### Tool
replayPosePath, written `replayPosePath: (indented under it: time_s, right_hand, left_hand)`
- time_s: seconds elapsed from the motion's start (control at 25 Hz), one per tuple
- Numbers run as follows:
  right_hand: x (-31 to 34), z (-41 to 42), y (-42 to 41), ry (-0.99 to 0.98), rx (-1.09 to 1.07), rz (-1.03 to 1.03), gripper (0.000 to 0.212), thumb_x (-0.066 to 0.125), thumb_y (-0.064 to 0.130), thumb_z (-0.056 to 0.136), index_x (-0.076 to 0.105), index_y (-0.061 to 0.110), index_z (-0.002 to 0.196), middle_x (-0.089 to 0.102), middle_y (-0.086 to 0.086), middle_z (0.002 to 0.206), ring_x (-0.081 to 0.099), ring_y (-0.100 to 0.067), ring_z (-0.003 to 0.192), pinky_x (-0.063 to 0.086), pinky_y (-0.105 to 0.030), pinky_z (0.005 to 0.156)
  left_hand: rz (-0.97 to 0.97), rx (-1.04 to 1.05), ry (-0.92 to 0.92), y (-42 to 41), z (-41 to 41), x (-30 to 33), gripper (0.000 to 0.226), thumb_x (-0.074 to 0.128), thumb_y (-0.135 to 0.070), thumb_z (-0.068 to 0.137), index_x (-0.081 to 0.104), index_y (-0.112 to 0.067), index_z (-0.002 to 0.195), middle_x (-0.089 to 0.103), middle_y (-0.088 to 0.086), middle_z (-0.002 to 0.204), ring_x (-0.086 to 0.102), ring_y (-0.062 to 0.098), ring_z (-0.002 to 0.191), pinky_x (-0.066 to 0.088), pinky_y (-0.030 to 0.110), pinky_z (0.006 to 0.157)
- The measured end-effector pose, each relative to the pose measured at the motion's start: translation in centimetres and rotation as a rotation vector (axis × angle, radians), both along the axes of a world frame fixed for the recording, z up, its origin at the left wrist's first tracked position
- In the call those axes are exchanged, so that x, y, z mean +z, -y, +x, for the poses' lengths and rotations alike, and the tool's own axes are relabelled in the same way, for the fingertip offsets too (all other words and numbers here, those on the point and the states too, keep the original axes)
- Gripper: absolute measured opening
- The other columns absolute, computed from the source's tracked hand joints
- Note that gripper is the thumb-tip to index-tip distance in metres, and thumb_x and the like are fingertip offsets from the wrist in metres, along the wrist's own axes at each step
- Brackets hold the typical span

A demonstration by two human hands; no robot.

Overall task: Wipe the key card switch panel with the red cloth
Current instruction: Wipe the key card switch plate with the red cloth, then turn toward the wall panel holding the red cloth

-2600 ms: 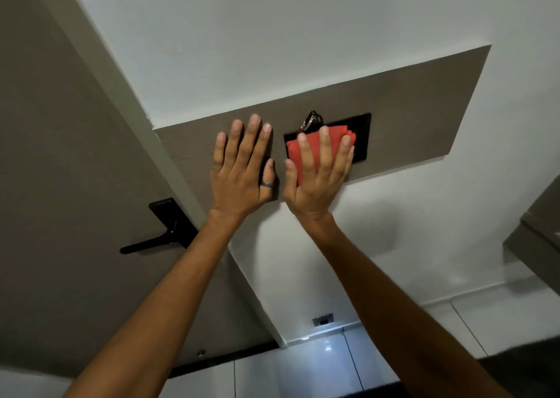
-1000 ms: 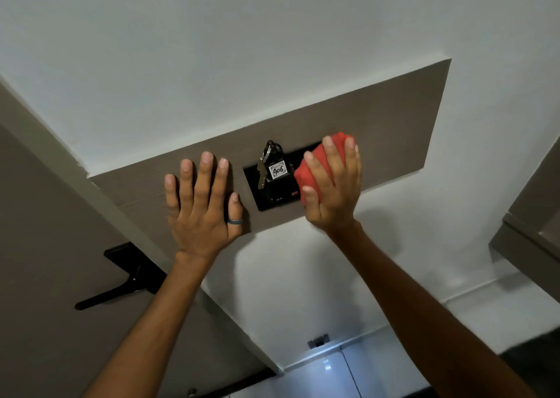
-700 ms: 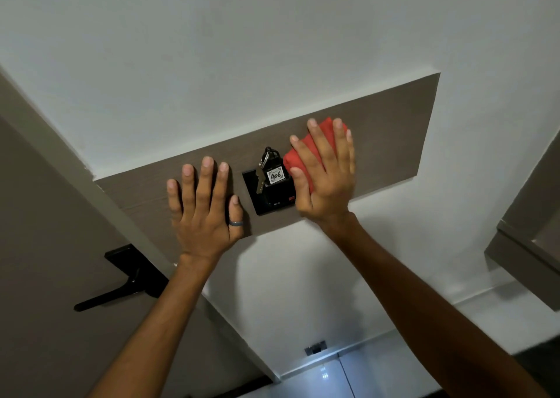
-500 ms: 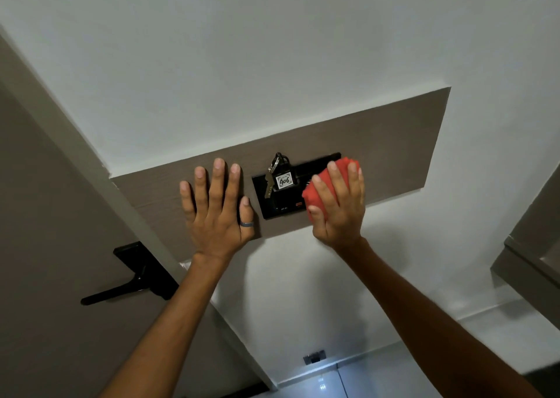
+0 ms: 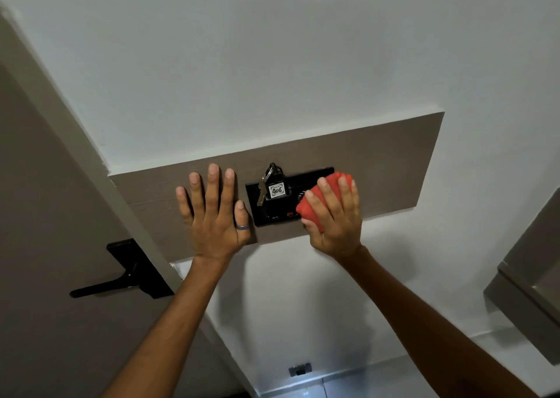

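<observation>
The black key card switch panel (image 5: 274,214) is set into a brown wooden board (image 5: 378,167) on the white wall. A key ring with a tag reading 406 (image 5: 274,189) hangs from the panel's left part. My right hand (image 5: 336,218) presses the folded red cloth (image 5: 312,208) flat against the panel's right part and hides that part. My left hand (image 5: 213,212) rests flat on the board just left of the panel, fingers spread, a ring on the thumb, holding nothing.
A brown door with a black lever handle (image 5: 121,279) stands to the left. A small wall socket (image 5: 300,369) sits low near the tiled floor. A brown cabinet edge (image 5: 527,300) juts in at the right.
My right hand with the cloth has swept from the panel's left part to its right part, moving up and back down there. My left hand has stayed flat on the board.
</observation>
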State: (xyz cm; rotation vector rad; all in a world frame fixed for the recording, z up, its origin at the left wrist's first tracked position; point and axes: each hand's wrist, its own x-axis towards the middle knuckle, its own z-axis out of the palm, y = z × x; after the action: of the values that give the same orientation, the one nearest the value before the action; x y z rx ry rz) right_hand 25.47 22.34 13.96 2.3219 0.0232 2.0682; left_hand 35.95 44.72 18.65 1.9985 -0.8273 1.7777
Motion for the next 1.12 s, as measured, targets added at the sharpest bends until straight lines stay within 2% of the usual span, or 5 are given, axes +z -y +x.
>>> replayPosePath:
  time_s: [0.4, 0.64, 0.8, 0.96, 1.12]
  right_hand:
    - [2.6, 0.1, 0.4, -0.02, 0.058, -0.107, 0.046, 0.06, 0.041, 0.105, 0.06, 0.021, 0.147, 0.06, -0.006, 0.154, 0.046, -0.036, 0.151, 0.033, -0.058, 0.13]
    - [1.0, -2.5, 3.9, -0.117, 0.103, -0.359, 0.052, 0.077, 0.016, 0.096, 0.065, 0.015, 0.146, 0.06, -0.009, 0.154, 0.056, -0.036, 0.146, 0.051, -0.06, 0.119]
    - [-0.8, -7.4, 7.7, -0.293, 0.108, -0.224, 0.066, 0.083, 0.0, 0.088, 0.06, 0.01, 0.15, 0.056, -0.015, 0.159, 0.049, -0.043, 0.151, 0.047, -0.063, 0.121]
    - [-4.1, -13.3, 12.3, -0.402, 0.025, -0.153, 0.066, 0.072, -0.004, 0.092, 0.054, 0.011, 0.153, 0.047, -0.015, 0.164, 0.029, -0.037, 0.163, 0.033, -0.06, 0.132]
    - [-9.0, -21.1, 19.1, -0.605, -0.033, 0.011, 0.055, 0.063, -0.009, 0.09, 0.064, 0.005, 0.143, 0.058, -0.019, 0.155, 0.041, -0.041, 0.156, 0.039, -0.062, 0.128]
  left_hand:
    - [-0.071, 0.034, -0.114, 1.5, -1.2, -0.7, 0.06, 0.029, -0.031, 0.109, 0.022, -0.016, 0.166, 0.002, -0.001, 0.177, -0.003, 0.023, 0.164, -0.001, 0.048, 0.133]
    - [-0.114, -0.03, -0.412, 2.1, -5.1, -3.7, 0.058, 0.037, -0.023, 0.11, 0.025, -0.006, 0.164, 0.009, 0.01, 0.174, -0.002, 0.028, 0.163, 0.006, 0.055, 0.133]
    - [-0.267, -0.169, -0.688, 4.9, -12.3, -9.9, 0.057, 0.04, -0.026, 0.108, 0.033, -0.001, 0.158, 0.023, 0.016, 0.171, 0.013, 0.03, 0.163, 0.014, 0.057, 0.132]
    - [0.089, -0.331, -0.763, 11.2, -19.1, -13.5, 0.059, 0.047, -0.029, 0.105, 0.034, -0.007, 0.158, 0.027, 0.016, 0.17, 0.014, 0.032, 0.163, 0.012, 0.055, 0.133]
    - [0.318, -0.385, -0.827, 20.1, -22.1, -14.5, 0.062, 0.05, -0.035, 0.106, 0.035, -0.012, 0.161, 0.026, 0.012, 0.172, 0.011, 0.03, 0.163, 0.005, 0.047, 0.135]
